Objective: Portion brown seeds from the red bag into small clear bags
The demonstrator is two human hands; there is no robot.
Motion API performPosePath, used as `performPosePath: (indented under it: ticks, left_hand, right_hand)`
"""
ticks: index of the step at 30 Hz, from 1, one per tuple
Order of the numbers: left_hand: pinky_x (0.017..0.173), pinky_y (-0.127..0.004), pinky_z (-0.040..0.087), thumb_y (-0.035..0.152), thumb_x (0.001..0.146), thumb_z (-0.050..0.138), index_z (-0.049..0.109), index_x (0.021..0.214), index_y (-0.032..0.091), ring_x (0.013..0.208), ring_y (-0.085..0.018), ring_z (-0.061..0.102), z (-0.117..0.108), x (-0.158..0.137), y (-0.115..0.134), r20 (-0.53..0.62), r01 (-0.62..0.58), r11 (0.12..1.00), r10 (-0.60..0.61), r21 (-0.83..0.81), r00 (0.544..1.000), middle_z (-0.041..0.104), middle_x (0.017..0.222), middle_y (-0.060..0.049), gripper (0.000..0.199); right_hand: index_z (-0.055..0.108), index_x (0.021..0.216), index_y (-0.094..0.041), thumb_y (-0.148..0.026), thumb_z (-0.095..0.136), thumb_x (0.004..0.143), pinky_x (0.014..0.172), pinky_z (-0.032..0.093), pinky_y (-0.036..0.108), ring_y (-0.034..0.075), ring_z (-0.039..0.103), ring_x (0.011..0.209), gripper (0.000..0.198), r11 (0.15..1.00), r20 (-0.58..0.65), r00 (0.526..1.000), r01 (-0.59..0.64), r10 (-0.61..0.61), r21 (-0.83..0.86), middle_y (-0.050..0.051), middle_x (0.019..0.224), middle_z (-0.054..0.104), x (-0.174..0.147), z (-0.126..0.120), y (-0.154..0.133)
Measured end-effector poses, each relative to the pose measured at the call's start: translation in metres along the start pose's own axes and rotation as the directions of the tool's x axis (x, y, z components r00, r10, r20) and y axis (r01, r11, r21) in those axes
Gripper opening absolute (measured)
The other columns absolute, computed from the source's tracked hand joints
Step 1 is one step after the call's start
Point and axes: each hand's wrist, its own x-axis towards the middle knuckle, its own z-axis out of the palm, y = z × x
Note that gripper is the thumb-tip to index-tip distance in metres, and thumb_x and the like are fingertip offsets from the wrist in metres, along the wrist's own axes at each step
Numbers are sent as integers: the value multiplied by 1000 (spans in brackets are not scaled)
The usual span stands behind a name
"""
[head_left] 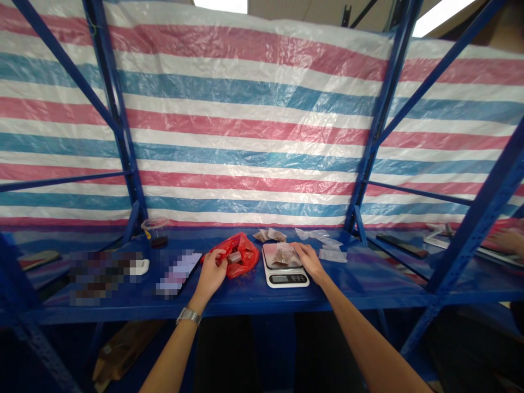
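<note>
Just below the frame's centre, the left hand bends (215,270) over the red bag (247,263); rightward, the right hand (310,261) sits at the scale (287,280), beside its packet (283,255). Neither hand's grip can be told. Sachets (277,235) lie farther back, before the striped sheet (254,131).

Red bag (249,255) at your left hand (213,270), scale (287,281) at your right hand (310,261)
A small filled bag (284,255) lies on the scale.
</note>
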Motion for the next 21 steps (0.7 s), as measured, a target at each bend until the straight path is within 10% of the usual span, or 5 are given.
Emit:
performPosePath:
  ticks: [13,21]
  left_hand:
    - [110,-52,45,27,89,59,70,106,25,116,-31,57,-15,-17,50,-15,-194,964,199,180,980,63,115,-9,21]
    - [111,-54,46,37,95,59,68,122,31,120,-34,61,6,-39,109,39,-296,946,294,128,955,67,122,-11,29]
  right_hand:
    - [81,93,-22,-70,74,72,79,53,40,27,64,86,53,991,-50,997,63,-58,116,8,94,76,-6,-2,-7]
    - [75,90,-22,-65,74,79,56,46,31,18,58,57,44,961,97,979,156,-182,229,2,70,67,-12,22,-84]
